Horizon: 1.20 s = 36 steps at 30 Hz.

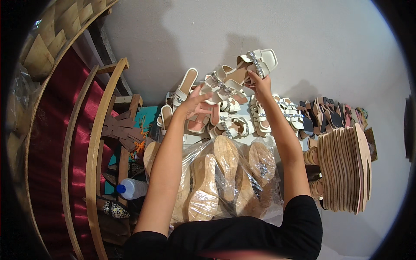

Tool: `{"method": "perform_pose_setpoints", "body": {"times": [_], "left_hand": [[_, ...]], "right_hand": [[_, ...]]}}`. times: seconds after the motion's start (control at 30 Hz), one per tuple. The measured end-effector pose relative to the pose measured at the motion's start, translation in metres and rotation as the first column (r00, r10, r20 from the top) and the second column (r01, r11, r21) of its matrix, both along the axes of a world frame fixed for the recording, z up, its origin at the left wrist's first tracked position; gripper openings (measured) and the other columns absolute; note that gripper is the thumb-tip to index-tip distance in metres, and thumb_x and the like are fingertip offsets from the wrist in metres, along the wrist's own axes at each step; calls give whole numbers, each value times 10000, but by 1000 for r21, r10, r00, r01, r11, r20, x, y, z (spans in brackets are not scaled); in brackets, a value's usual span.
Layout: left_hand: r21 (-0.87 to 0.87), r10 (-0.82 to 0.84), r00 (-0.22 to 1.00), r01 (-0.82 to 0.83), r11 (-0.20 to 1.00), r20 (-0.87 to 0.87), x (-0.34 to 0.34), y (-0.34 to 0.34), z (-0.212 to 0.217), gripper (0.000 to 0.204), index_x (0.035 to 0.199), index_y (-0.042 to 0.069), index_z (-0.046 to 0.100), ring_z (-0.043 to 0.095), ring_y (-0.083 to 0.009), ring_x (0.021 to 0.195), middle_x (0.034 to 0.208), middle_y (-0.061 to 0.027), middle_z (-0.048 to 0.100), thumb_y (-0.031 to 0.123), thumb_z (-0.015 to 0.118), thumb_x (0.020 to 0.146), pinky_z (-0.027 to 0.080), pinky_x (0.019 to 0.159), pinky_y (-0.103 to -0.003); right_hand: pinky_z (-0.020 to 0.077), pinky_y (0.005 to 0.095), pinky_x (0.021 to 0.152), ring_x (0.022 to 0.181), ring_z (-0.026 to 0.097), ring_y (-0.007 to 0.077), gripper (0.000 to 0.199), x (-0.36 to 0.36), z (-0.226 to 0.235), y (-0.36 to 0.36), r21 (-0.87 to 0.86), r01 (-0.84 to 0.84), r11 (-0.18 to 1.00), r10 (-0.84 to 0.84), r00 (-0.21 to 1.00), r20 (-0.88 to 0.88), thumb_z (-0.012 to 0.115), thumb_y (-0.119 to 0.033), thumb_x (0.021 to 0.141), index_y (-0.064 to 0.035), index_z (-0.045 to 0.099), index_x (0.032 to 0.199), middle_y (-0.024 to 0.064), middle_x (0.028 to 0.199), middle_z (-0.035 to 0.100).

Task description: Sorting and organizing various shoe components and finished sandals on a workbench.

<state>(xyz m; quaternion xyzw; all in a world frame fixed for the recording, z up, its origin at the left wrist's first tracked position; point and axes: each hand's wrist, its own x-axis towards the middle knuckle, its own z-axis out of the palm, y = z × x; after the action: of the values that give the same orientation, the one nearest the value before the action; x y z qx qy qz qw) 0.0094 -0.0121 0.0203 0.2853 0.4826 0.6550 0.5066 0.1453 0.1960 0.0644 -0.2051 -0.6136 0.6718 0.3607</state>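
Note:
My right hand grips a white slide sandal with a band of silver stones, raised against the wall above the others. Lower and to the left, my left hand has its thumb and fingers around the edge of another white sandal with the same kind of stones; its far fingers are partly hidden. Below and between both hands, several more white sandals lie close together on a light surface. One white slide leans upright by my left hand.
Clear plastic covers several wooden shoe lasts right in front of my body. A tall stack of soles stands at the right, with dark sandals behind it. On the left are a wooden frame and a blue-capped bottle.

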Motion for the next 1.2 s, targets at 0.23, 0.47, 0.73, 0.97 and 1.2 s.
{"method": "perform_pose_setpoints", "body": {"times": [0.23,0.47,0.73,0.97,1.2], "left_hand": [[89,132,984,-122,989,-117,-4,4,3,510,1258,75,261,567,-174,780,1062,-101,482,135,525,826,507,541,-251],[87,193,970,-182,979,-145,1,12,-3,542,1273,81,252,559,-159,786,1059,-75,502,167,537,821,483,528,-249],[136,406,909,-393,909,-92,-11,12,-12,349,1120,44,383,516,-133,831,970,-65,510,125,523,810,449,668,-262],[98,478,878,-479,872,41,2,18,1,320,1101,35,399,514,-131,868,977,-61,520,129,513,817,432,717,-260],[188,514,817,-479,857,-263,-8,20,-11,346,1094,29,384,521,-153,856,976,-76,508,164,523,808,459,671,-280]], "right_hand": [[443,423,803,1014,498,257,613,8,-9,1,-45,-228,973,232,965,124,284,-564,832,-71,348,1191,117,1129,471],[386,472,867,1072,448,282,625,7,5,-11,-296,-156,942,102,976,-190,145,-536,857,-58,317,1221,147,1174,433],[378,481,880,1063,454,279,557,-5,-4,-32,-314,-121,942,37,964,-262,159,-467,885,-46,313,1214,130,1172,439],[418,453,858,1029,480,279,544,-6,-1,-31,-261,-129,957,16,918,-397,153,-441,892,-21,293,1208,152,1145,438],[304,446,957,1115,405,277,569,-15,-1,-50,-302,-277,912,138,901,-411,192,-471,882,-28,275,1230,153,1218,387]]}}
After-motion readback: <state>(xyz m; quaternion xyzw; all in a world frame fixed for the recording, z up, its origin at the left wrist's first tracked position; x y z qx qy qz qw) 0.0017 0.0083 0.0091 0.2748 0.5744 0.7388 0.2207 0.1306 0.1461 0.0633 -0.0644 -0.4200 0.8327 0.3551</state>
